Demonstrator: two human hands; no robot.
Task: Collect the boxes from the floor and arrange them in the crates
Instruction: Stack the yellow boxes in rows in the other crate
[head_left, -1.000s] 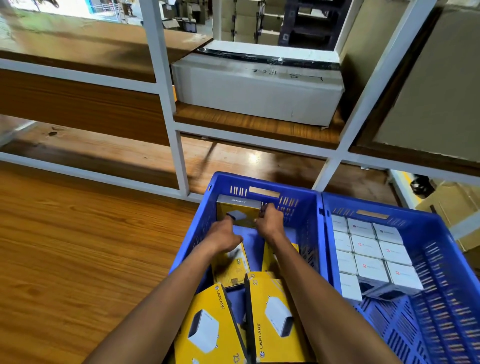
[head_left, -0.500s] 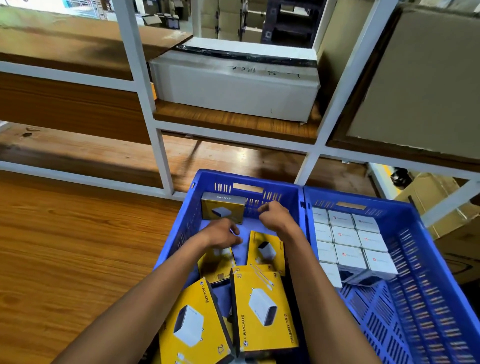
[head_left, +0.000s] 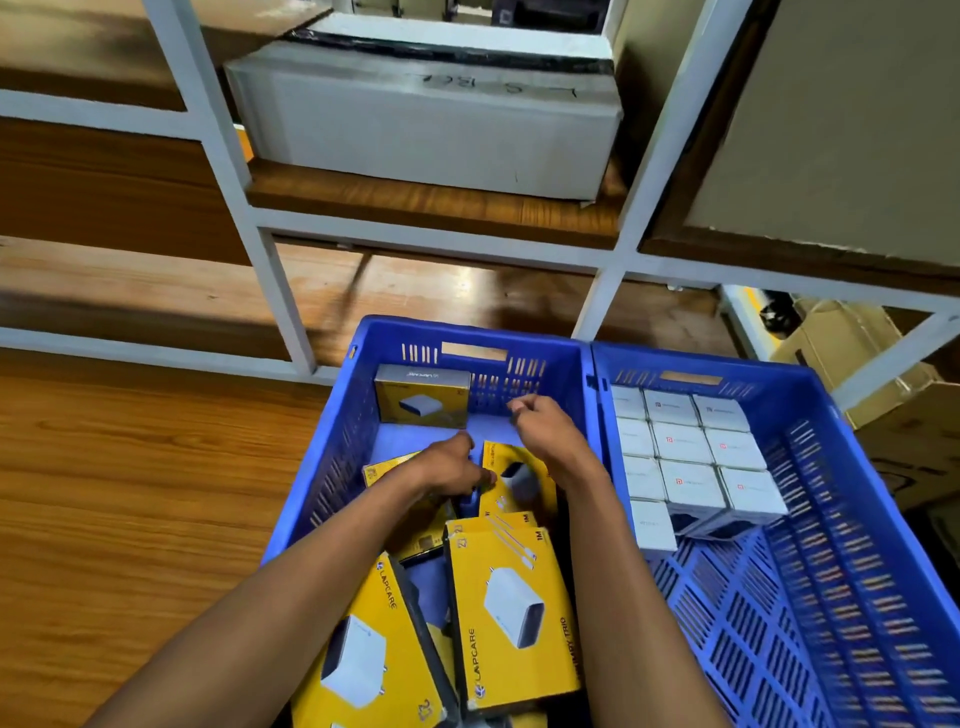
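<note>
The left blue crate (head_left: 467, 332) holds several yellow charger boxes. One yellow box (head_left: 421, 400) stands upright in its far left corner, untouched. Others lie loose, among them a near one (head_left: 514, 597) and another (head_left: 363, 660). My left hand (head_left: 452, 467) reaches down with curled fingers and pinches the left edge of a flat yellow box (head_left: 522, 478) in the crate's middle. Just right of it and a little farther away, my right hand (head_left: 545, 431) hovers with loosely curled fingers, holding nothing. The right blue crate (head_left: 779, 374) has white boxes (head_left: 680, 441) packed in neat rows at its far left.
A white metal rack (head_left: 291, 301) stands right behind the crates. A large grey carton (head_left: 426, 119) sits on its wooden shelf. Wooden floor (head_left: 130, 493) stretches to the left. Brown cardboard cartons (head_left: 857, 353) stand at the right behind the rack.
Both hands let go of the upright yellow box in the far corner and drew back. My left hand dropped onto a flat yellow box; my right hand lifted away with nothing in it.
</note>
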